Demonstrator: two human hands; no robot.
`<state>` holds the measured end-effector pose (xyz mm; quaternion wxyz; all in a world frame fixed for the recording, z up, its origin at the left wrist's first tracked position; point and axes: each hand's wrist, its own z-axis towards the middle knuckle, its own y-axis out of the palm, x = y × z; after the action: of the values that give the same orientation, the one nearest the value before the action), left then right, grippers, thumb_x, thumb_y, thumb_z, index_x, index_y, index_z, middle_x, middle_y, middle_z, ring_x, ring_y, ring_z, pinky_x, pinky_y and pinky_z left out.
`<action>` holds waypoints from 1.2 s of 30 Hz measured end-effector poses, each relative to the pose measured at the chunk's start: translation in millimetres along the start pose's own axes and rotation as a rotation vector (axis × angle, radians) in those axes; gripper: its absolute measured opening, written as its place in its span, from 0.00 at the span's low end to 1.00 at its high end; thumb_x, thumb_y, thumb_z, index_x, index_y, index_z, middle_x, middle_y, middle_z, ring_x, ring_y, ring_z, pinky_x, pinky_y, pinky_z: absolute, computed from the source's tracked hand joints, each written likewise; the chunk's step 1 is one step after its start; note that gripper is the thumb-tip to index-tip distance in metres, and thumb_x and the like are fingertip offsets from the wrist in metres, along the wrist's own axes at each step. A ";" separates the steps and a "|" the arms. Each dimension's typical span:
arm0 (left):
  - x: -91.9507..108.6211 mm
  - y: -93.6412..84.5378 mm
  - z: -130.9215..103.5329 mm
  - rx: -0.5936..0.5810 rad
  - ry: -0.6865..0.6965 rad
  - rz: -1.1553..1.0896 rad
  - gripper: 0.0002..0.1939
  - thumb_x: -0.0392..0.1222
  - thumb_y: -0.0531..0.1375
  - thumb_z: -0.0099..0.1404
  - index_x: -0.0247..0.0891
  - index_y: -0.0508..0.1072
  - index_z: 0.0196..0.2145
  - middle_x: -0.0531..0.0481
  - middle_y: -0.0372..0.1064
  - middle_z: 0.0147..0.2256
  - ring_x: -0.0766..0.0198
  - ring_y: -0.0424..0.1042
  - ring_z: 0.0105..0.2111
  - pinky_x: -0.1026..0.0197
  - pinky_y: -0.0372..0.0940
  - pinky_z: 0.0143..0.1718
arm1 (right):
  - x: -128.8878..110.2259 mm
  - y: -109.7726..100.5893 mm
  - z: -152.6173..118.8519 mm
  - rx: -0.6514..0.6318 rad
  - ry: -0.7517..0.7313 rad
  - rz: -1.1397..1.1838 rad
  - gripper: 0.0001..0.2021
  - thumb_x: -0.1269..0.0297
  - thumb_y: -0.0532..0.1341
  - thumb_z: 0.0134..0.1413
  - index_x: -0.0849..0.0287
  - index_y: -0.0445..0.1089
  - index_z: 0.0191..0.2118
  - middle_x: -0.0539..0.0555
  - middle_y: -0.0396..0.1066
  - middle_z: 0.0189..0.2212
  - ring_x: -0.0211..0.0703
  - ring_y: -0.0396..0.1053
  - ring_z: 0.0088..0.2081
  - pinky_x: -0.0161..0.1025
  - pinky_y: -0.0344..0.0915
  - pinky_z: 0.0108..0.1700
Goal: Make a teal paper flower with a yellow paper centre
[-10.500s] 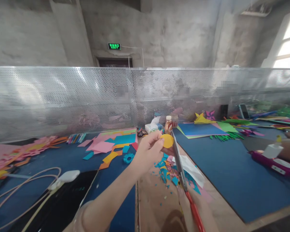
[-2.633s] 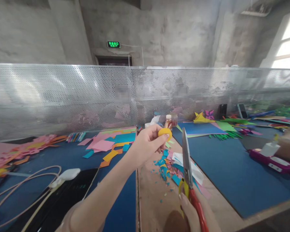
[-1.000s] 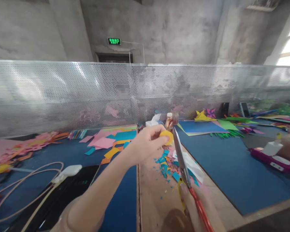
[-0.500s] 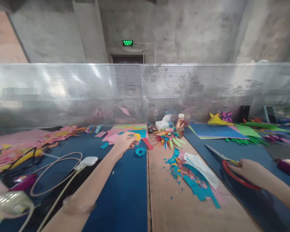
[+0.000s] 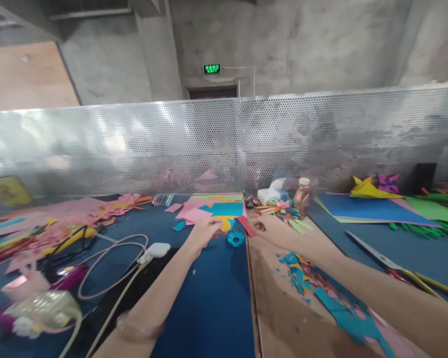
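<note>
My left hand (image 5: 206, 232) pinches a small yellow paper circle (image 5: 226, 225) over the blue mat. Just to its right sits a curled blue paper flower (image 5: 235, 239). My right hand (image 5: 271, 229) hovers over the wooden strip, close to a red paper piece (image 5: 246, 226). Its fingers are loosely bent, with a gap beside the thumb and nothing visible in them. Scissors (image 5: 375, 252) with red and yellow handles lie on the right-hand mat, out of my hands.
Teal scraps (image 5: 343, 311) lie under my right forearm. Behind stand a tissue box (image 5: 268, 195) and a brown bottle (image 5: 302, 195). A white charger (image 5: 159, 249) with its cable lies left. Stacked sheets (image 5: 366, 206) are at right, and a perforated metal screen (image 5: 153, 149) closes the back.
My right hand has let go of the scissors and moved left to the middle, near my left hand. The left hand still holds the yellow circle, now lower. The view has shifted.
</note>
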<state>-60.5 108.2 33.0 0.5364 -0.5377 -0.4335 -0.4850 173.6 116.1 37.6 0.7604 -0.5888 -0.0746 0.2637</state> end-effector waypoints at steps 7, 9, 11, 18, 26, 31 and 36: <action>-14.1 -14.4 11.8 0.048 -0.008 0.094 0.02 0.35 0.59 0.54 0.33 0.70 0.27 0.48 0.73 0.25 0.58 0.76 0.29 0.64 0.65 0.27 | -35.5 36.7 45.7 -0.203 0.049 0.049 0.09 0.64 0.60 0.56 0.65 0.68 0.30 0.49 0.68 0.27 0.36 0.68 0.30 0.38 0.67 0.36; -16.5 -13.3 12.7 0.042 -0.019 0.083 0.01 0.34 0.59 0.55 0.34 0.70 0.28 0.48 0.73 0.25 0.59 0.76 0.28 0.64 0.65 0.27 | -35.5 29.9 41.4 -0.163 0.069 0.110 0.07 0.66 0.59 0.56 0.65 0.69 0.30 0.49 0.68 0.27 0.36 0.68 0.31 0.37 0.67 0.37; -16.4 -9.4 10.3 0.015 -0.032 0.056 0.02 0.34 0.59 0.55 0.34 0.70 0.29 0.48 0.74 0.25 0.59 0.76 0.28 0.64 0.66 0.27 | -38.1 19.7 34.8 -0.116 0.049 0.192 0.06 0.69 0.59 0.57 0.65 0.69 0.31 0.49 0.69 0.28 0.35 0.68 0.31 0.37 0.66 0.37; -2.4 3.4 -6.7 -0.170 -0.086 -0.094 0.02 0.34 0.60 0.53 0.33 0.72 0.28 0.50 0.72 0.22 0.65 0.73 0.25 0.63 0.67 0.30 | -52.9 5.5 18.5 0.081 -0.027 0.386 0.04 0.72 0.56 0.58 0.65 0.67 0.34 0.53 0.69 0.31 0.37 0.66 0.33 0.34 0.62 0.37; 0.5 5.1 -12.3 -0.321 -0.124 -0.291 0.04 0.34 0.58 0.55 0.35 0.72 0.30 0.49 0.73 0.27 0.65 0.73 0.26 0.62 0.67 0.33 | -55.0 5.7 15.4 0.165 -0.061 0.432 0.04 0.74 0.55 0.56 0.63 0.65 0.32 0.52 0.68 0.29 0.37 0.65 0.31 0.34 0.60 0.34; 3.6 9.2 -14.1 -0.334 -0.129 -0.363 0.09 0.42 0.54 0.62 0.35 0.71 0.32 0.48 0.73 0.27 0.65 0.73 0.26 0.62 0.67 0.33 | -54.4 4.9 12.6 0.199 -0.082 0.420 0.03 0.74 0.55 0.56 0.63 0.64 0.31 0.51 0.67 0.28 0.36 0.64 0.30 0.33 0.59 0.33; 6.4 9.4 -16.4 -0.348 -0.104 -0.356 0.10 0.45 0.59 0.60 0.35 0.72 0.33 0.48 0.73 0.29 0.66 0.72 0.27 0.62 0.67 0.33 | -56.4 0.4 8.4 0.220 -0.097 0.403 0.04 0.74 0.55 0.56 0.61 0.62 0.31 0.50 0.65 0.27 0.36 0.62 0.29 0.33 0.58 0.32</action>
<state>-51.2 91.0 37.1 0.3189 -0.5612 -0.4586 -0.6108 122.0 95.8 50.8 0.7475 -0.4920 0.0372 0.4447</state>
